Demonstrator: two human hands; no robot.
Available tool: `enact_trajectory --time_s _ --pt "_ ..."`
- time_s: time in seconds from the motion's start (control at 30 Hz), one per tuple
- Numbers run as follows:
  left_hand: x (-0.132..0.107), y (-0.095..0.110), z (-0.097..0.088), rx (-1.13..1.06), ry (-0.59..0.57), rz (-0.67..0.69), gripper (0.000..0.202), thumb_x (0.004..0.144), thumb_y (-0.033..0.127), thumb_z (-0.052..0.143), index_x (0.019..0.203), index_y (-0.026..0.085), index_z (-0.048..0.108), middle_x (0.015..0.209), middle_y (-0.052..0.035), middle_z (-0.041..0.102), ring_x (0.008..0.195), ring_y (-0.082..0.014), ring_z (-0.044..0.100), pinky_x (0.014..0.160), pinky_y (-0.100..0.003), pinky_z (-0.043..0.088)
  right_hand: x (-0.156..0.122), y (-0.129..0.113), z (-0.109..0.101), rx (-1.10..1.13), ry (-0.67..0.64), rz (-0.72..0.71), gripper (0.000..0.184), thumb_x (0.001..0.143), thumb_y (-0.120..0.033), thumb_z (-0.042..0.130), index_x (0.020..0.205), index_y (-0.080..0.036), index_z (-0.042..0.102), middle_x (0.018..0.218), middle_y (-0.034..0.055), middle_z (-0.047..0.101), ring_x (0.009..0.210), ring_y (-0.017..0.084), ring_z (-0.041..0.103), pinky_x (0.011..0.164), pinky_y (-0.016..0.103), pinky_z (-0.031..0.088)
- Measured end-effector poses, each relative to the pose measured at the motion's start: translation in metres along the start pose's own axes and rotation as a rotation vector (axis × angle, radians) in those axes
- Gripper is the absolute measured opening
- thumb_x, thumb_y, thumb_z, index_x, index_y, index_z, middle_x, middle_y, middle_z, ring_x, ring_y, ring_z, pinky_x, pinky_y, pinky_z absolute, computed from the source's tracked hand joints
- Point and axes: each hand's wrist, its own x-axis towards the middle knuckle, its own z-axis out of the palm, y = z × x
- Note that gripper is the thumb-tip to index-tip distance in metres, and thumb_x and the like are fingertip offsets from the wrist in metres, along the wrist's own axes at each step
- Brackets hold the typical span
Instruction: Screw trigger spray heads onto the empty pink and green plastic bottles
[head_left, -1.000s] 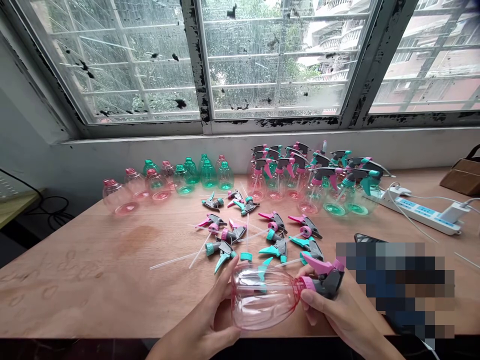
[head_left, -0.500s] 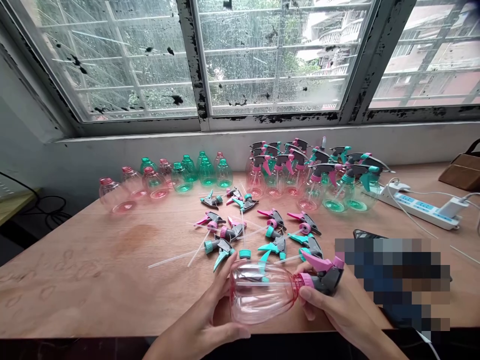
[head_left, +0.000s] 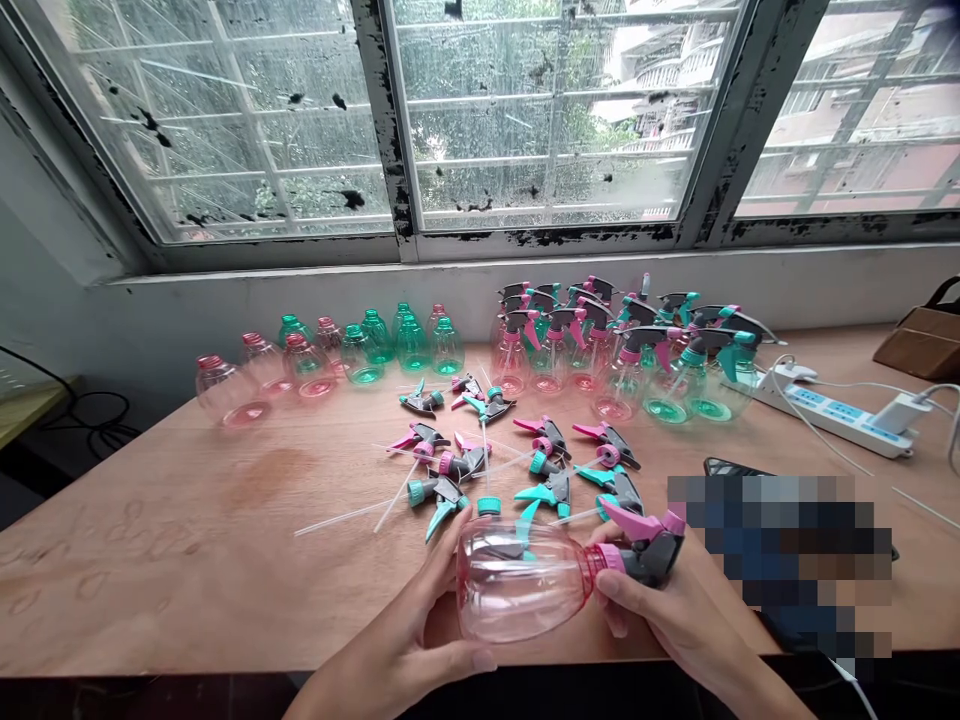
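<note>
A clear pink spray bottle lies on its side in the air above the table's front edge, its base toward the left. My left hand is wrapped round the base end, thumb below and fingers behind. At the neck, my right hand grips the pink collar of the spray head between thumb and fingers. This head is dark grey with a pink trigger and sits on the bottle's mouth. Just beyond the bottle lie several loose spray heads, pink or teal with grey, with thin clear tubes.
Open pink and green bottles stand at the back left. Bottles with spray heads crowd the back right. A white power strip with cables, a brown bag and a partly blurred phone are on the right.
Both hands keep their hold on the spray bottle, which stays nearly in place. The whole view has shifted very slightly; the tube inside the bottle shows less clearly now.
</note>
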Motion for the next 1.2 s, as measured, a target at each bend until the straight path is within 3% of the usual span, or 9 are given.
enact_trajectory --time_s 0.17,0.33,0.47,0.63,0.9,1.2 --pt "0.0030 0.0003 0.0005 0.010 -0.036 0.056 0.094 0.098 0.034 0.067 0.163 0.046 0.000 0.176 -0.0003 0.009 0.162 -0.0297 0.010 0.130 -0.051 0.013 0.0007 -0.0004 0.0008 0.016 0.005 0.005 0.037 0.082 -0.046 0.088 0.090 -0.017 0.068 0.058 -0.0028 0.069 0.047 0.011 0.058 0.049 0.022 0.044" --pt "0.0024 -0.0038 -0.0007 -0.059 -0.031 0.016 0.113 0.089 0.044 0.077 0.162 0.044 -0.009 0.176 -0.0031 0.008 0.161 -0.0337 0.010 0.130 -0.055 0.012 -0.0001 -0.0023 0.0023 0.025 0.015 0.003 0.038 0.080 -0.046 0.089 0.095 -0.018 0.068 0.058 -0.0033 0.069 0.047 0.012 0.057 0.048 0.023 0.045" --pt "-0.0001 -0.0040 -0.0017 -0.014 -0.009 -0.039 0.101 0.090 0.050 0.073 0.164 0.042 0.005 0.176 -0.0005 0.007 0.161 -0.0362 0.008 0.130 -0.056 0.009 -0.0001 -0.0027 0.0022 0.023 0.019 0.004 0.039 0.080 -0.047 0.089 0.097 -0.019 0.067 0.058 -0.0038 0.069 0.047 0.013 0.057 0.048 0.024 0.045" --pt "-0.0011 -0.0005 0.0001 0.032 0.015 -0.025 0.100 0.089 0.044 0.076 0.164 0.042 0.011 0.176 0.0014 0.009 0.161 -0.0352 0.006 0.131 -0.054 0.009 0.0003 -0.0015 0.0016 0.034 0.005 0.007 0.037 0.082 -0.046 0.088 0.096 -0.019 0.067 0.057 -0.0038 0.069 0.047 0.012 0.057 0.049 0.023 0.044" --pt "0.0020 -0.0001 -0.0013 0.024 -0.049 0.052 0.093 0.099 0.029 0.065 0.162 0.050 -0.001 0.176 -0.0002 0.011 0.161 -0.0310 0.013 0.130 -0.054 0.014 -0.0004 -0.0007 0.0005 0.037 0.017 0.005 0.039 0.081 -0.044 0.089 0.101 -0.020 0.066 0.058 -0.0039 0.070 0.048 0.011 0.059 0.050 0.020 0.044" --pt "0.0023 -0.0056 -0.0021 0.046 -0.042 0.046 0.091 0.100 0.031 0.062 0.161 0.051 -0.003 0.176 0.0009 0.012 0.160 -0.0315 0.019 0.130 -0.053 0.016 -0.0011 -0.0035 0.0023 0.012 0.027 0.013 0.040 0.079 -0.048 0.089 0.096 -0.019 0.066 0.059 -0.0026 0.070 0.044 0.013 0.057 0.047 0.023 0.043"
